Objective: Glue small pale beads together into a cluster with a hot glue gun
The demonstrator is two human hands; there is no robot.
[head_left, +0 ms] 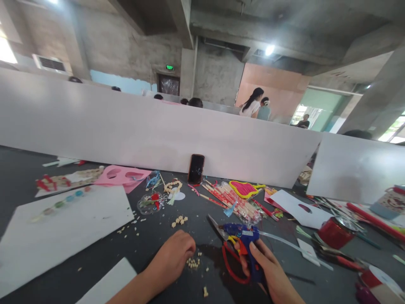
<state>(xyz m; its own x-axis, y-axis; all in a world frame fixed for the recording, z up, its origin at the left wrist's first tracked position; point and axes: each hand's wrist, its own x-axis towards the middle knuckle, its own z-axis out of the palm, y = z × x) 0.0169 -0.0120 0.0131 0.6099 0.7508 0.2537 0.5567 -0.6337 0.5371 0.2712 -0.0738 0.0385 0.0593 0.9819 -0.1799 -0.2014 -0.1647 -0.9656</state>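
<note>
My left hand [171, 257] is curled into a loose fist on the dark tabletop [152, 240], right beside a small heap of pale crumb-like beads [193, 263]. More of these bits lie scattered nearby, with a cluster [179, 221] farther ahead. My right hand [264, 268] grips a blue hot glue gun [243, 238] by its handle. Red-handled scissors [232, 264] lie partly hidden under the gun and my right hand. A long translucent glue stick [284, 244] runs rightward from the gun.
A white board [63, 232] and white card [109, 280] lie left. Ahead are pink heart-cut foam [122, 177], a plastic-bagged stick bundle [232, 202], and a phone [196, 169] against a white partition [126, 126]. A red jar [335, 233] stands right. People stand beyond the partition.
</note>
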